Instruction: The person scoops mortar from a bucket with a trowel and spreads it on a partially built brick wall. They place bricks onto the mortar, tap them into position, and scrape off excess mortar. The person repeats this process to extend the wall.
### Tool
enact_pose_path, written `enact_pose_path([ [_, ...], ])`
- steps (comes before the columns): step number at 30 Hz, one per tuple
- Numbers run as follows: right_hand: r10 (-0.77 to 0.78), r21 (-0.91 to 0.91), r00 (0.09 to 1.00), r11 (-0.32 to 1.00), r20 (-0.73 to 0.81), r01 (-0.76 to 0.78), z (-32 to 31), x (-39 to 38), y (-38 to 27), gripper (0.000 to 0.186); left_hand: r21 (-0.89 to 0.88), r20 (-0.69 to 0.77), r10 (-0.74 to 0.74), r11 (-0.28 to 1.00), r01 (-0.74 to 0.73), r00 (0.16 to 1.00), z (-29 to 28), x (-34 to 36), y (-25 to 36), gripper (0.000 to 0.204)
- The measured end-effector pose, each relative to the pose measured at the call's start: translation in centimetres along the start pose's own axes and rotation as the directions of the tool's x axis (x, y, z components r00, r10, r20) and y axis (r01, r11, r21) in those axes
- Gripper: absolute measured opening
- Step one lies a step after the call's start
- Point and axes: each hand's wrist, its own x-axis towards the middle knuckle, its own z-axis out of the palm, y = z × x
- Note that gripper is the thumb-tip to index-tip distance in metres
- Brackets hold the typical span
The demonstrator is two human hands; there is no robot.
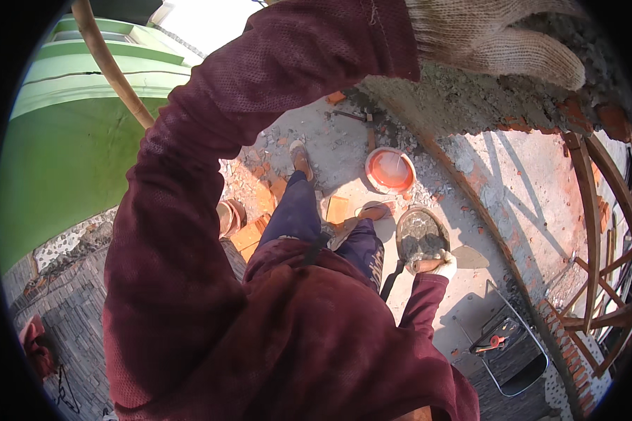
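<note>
My left hand point(498, 49), in a knit glove, reaches across the top of the view and lies against a rough mortar-covered brick edge point(456, 105), fingers stretched out. My right hand point(443, 265), also gloved, grips the wooden handle of a trowel point(423, 266); a grey blade shows to its right. Just behind that hand is a round dark pan point(422, 230) holding grey mortar. A pail point(390, 170) with an orange-red inside stands farther forward, near my feet. A hammer-like tool point(367, 119) lies on the rubble-strewn floor.
A green wall point(70, 175) and bamboo pole point(112, 63) are on the left. Loose bricks point(337, 209) and stacked pots point(230, 217) lie around my feet. Curved timber framing point(586, 203) stands on the right, above a metal-framed folding item point(512, 351) holding a red-handled tool.
</note>
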Motion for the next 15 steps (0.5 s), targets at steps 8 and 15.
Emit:
enact_pose_path([
  [8, -0.135, -0.438, 0.983, 0.882, 0.122, 0.175, 15.6, -3.7, 12.0, 0.024, 0.294, 0.951, -0.262, 0.608, 0.737, -0.163, -17.8, -37.0, 0.6, 0.038],
  [15, 0.025, -0.746, 0.923, 0.597, 0.384, 0.294, 31.4, -1.2, 20.4, 0.012, 0.169, 0.930, -0.368, 0.400, 0.901, -0.011, -25.2, -55.3, 10.0, 0.027],
])
